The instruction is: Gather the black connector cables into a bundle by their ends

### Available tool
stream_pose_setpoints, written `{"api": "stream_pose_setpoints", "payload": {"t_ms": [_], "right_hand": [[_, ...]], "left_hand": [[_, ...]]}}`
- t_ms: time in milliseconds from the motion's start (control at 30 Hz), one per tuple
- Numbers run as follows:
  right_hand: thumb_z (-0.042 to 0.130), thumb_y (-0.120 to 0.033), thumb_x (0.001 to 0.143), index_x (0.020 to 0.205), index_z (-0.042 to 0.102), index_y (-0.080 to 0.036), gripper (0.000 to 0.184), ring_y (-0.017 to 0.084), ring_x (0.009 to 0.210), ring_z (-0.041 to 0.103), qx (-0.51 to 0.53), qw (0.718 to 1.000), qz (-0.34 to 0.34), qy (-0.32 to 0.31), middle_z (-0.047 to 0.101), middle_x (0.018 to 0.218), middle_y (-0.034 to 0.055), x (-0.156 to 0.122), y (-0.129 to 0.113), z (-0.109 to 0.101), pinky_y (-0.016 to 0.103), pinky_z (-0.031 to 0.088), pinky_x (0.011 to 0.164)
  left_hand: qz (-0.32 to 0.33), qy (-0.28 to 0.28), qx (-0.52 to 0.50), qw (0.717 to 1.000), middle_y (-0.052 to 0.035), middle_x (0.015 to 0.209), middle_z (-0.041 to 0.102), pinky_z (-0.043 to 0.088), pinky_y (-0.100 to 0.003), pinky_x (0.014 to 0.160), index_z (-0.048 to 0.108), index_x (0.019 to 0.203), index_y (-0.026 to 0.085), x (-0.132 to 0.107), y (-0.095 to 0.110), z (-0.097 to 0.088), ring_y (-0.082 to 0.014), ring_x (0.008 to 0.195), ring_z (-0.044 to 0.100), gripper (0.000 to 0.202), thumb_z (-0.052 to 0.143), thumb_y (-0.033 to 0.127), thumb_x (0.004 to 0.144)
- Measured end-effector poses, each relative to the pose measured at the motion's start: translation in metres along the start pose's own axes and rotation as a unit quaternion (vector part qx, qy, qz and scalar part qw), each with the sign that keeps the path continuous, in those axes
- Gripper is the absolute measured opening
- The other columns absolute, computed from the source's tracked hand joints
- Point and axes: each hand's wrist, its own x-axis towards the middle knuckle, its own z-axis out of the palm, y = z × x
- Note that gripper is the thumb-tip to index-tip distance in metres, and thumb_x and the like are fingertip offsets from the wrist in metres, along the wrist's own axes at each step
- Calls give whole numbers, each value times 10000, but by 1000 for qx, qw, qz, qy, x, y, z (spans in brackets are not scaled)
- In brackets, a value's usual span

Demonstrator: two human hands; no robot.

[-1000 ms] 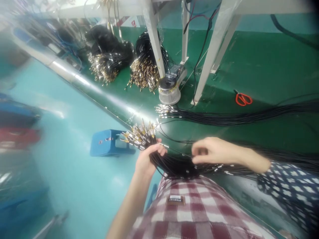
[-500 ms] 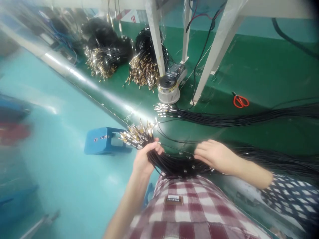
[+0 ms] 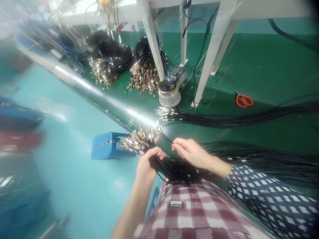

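My left hand (image 3: 147, 162) is wrapped round a thick bundle of black cables (image 3: 171, 167) just behind its end. Metal connectors (image 3: 138, 141), silver and gold-coloured, fan out past the thumb to the upper left. The bundle sags across my lap and runs to the right under my other arm. My right hand (image 3: 190, 153) is closed in a pinch on thin black cables (image 3: 164, 135), whose silver tips lie near the bench edge. Whether it pinches one or two is unclear. A second cable bundle (image 3: 219, 121) lies straight on the green mat just beyond my hands.
On the green bench mat (image 3: 274, 73) lie red-handled snips (image 3: 244, 100). A round grey-white device (image 3: 169, 94) stands by the white frame legs (image 3: 211, 56). Two coiled cable heaps (image 3: 144, 74) (image 3: 104, 71) rest farther back. A blue stool (image 3: 103, 146) stands on the floor at left.
My right hand has moved left from along the bundle and now pinches thin cables closer to their tips. My left hand keeps its hold. The view has shifted slightly.
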Motion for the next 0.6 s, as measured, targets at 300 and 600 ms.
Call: {"api": "stream_pose_setpoints", "payload": {"t_ms": [300,600], "right_hand": [[383,-391,966,836,684,-178,391,139,715,629,-170,977,46,-118,703,847,39,65,33,4,229,429,654],[600,-307,842,892,687,-144,192,249,886,643,-309,940,99,-107,683,1018,135,107,91,57,305,447,757]], "left_hand": [[-61,21,23,998,-28,595,580,440,-231,546,662,748,104,7,0,-24,-120,556,524,177,707,201,608],[-45,24,-62,997,-5,568,541,501,-393,823,628,629,125,9,-6,-31,-155,622,569,77,690,170,638]]}}
